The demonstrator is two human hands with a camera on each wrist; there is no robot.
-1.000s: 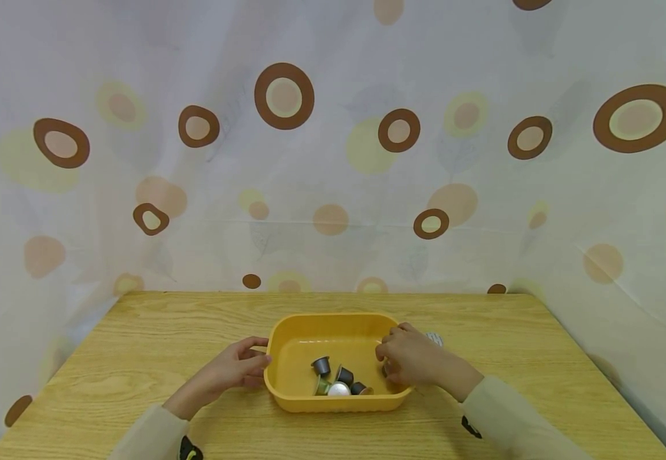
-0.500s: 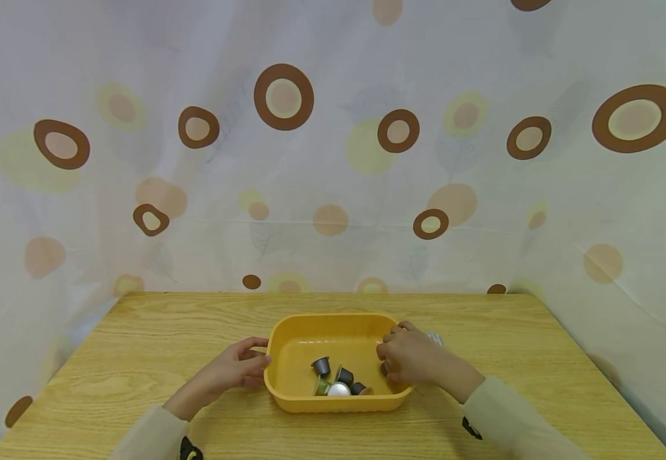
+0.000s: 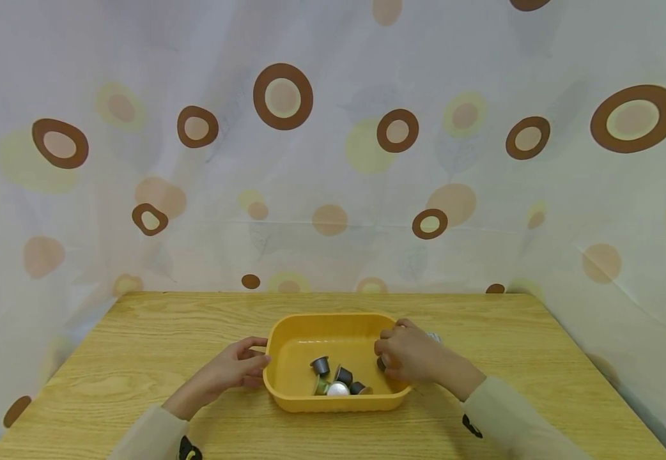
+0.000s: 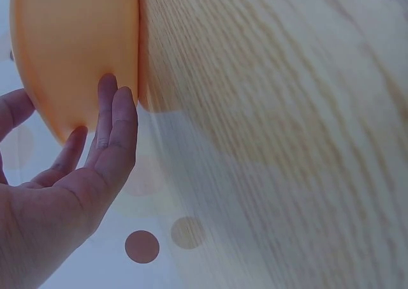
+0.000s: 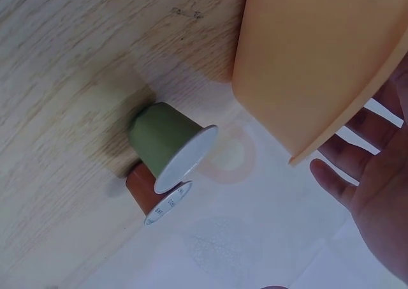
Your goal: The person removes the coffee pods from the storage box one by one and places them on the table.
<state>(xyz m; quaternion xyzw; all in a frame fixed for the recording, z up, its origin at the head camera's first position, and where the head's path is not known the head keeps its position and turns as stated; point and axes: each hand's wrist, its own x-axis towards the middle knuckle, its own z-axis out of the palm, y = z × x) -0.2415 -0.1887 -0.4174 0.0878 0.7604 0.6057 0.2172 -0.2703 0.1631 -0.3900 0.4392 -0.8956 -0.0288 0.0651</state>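
A yellow plastic tray (image 3: 333,404) holds several coffee capsules, among them a dark grey one (image 3: 321,365), a green one (image 3: 321,385) and one with its silver lid up (image 3: 338,388). My left hand (image 3: 240,365) rests its loosely spread fingertips against the tray's left outer wall, thumb at the rim. Over the right rim reaches my right hand (image 3: 410,351), its curled fingers at a dark coffee capsule (image 3: 381,364) inside the tray, mostly covered by the hand. In the right wrist view those fingertips are hidden behind the tray wall.
Outside the tray on its right, a green capsule (image 5: 162,136) and a brown capsule (image 5: 145,188) lie on the wooden table (image 3: 183,326); the right arm mostly covers them in the head view. A patterned cloth (image 3: 333,160) hangs behind the table.
My right fingers have shifted slightly, and the dark capsule at them has turned and moved a little up and left. The left hand and the tray stay in place.
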